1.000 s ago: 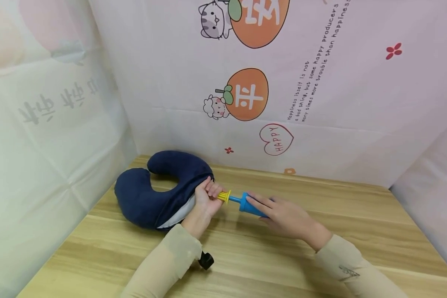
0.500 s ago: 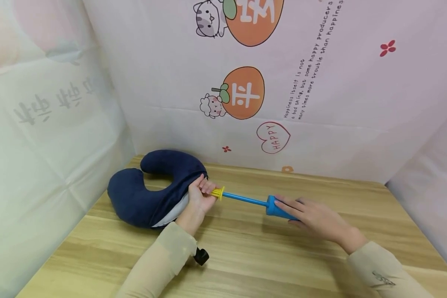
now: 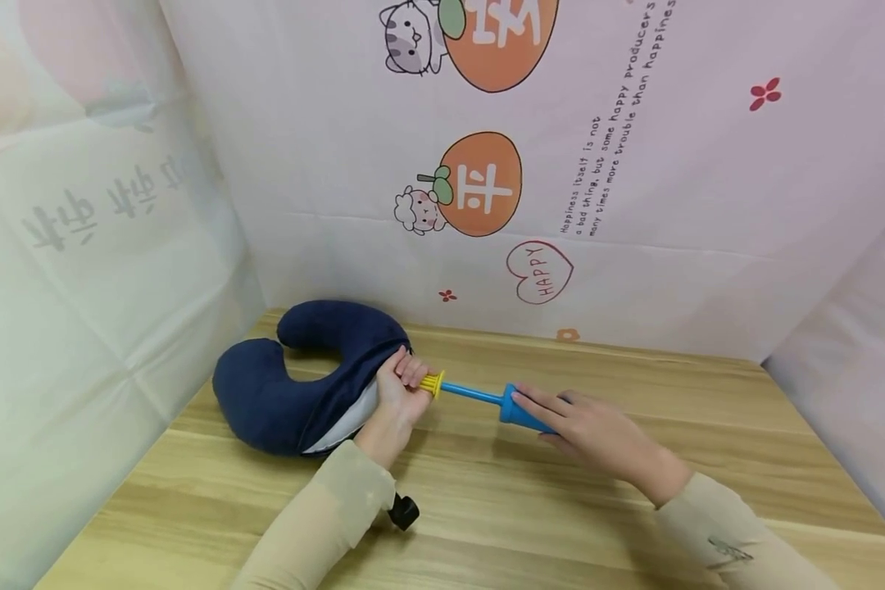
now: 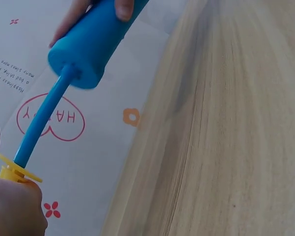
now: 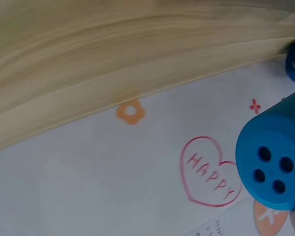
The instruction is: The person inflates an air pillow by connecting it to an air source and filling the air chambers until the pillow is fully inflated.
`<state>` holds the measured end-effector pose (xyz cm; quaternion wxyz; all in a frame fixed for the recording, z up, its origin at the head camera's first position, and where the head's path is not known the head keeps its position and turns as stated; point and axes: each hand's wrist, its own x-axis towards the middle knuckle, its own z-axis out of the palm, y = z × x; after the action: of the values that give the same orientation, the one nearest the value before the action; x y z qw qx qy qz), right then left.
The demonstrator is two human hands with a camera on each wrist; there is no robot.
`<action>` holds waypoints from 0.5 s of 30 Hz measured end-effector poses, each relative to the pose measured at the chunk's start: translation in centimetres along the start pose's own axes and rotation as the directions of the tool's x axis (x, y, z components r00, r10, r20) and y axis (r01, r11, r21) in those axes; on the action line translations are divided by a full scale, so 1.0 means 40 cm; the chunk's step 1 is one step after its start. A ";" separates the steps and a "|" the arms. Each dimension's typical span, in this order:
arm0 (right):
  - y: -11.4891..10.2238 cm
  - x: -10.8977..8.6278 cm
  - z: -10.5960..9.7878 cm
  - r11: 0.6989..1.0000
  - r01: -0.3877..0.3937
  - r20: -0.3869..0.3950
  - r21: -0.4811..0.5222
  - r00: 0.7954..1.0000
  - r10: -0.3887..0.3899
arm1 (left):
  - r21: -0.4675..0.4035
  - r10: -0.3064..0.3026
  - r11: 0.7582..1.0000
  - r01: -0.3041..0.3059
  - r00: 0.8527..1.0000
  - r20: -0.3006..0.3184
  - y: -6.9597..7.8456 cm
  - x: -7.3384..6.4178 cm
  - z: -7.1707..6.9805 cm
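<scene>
A blue hand pump (image 3: 522, 410) with a yellow end piece (image 3: 433, 383) is held between both hands, above the wooden table. My left hand (image 3: 401, 392) grips the yellow end piece beside the open side of a navy U-shaped neck pillow (image 3: 265, 410). White inner material (image 3: 350, 420) shows in that opening. My right hand (image 3: 597, 433) wraps around the blue barrel, and a length of blue rod (image 4: 41, 118) is exposed between barrel and yellow piece. The barrel's end face, with several round holes, appears in the right wrist view. The pump's tip is hidden by the left hand.
A wooden tabletop (image 3: 560, 516) lies under everything. White printed cloth (image 3: 324, 147) stands behind and along the sides. A small black object (image 3: 403, 513) shows beside the left sleeve.
My right hand drew the blue barrel rightward, exposing more rod, then came partway back left. The left hand keeps its grip at the pillow. The whole view shifted slightly.
</scene>
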<state>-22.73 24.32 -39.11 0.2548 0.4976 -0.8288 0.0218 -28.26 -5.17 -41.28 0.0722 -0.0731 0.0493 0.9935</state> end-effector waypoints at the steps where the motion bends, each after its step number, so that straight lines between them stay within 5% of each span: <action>1: -0.005 0.015 0.005 1.000 0.002 -0.005 -0.006 1.000 -0.002 | 0.005 0.003 1.000 -0.003 1.000 0.008 0.001 0.000 0.001; 7: -0.040 0.101 0.039 0.998 0.012 -0.034 -0.055 0.999 -0.014 | 0.012 0.027 1.000 -0.027 0.999 0.020 0.000 -0.002 0.003; 15: -0.075 0.167 0.071 0.996 -0.029 0.025 -0.082 0.999 0.031 | 0.058 0.021 0.998 -0.021 1.000 0.016 -0.021 -0.005 -0.003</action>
<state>-23.88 16.57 -39.27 0.2637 0.4745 -0.8397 -0.0149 -27.92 -4.40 -41.43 0.0642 -0.0629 0.0782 0.9929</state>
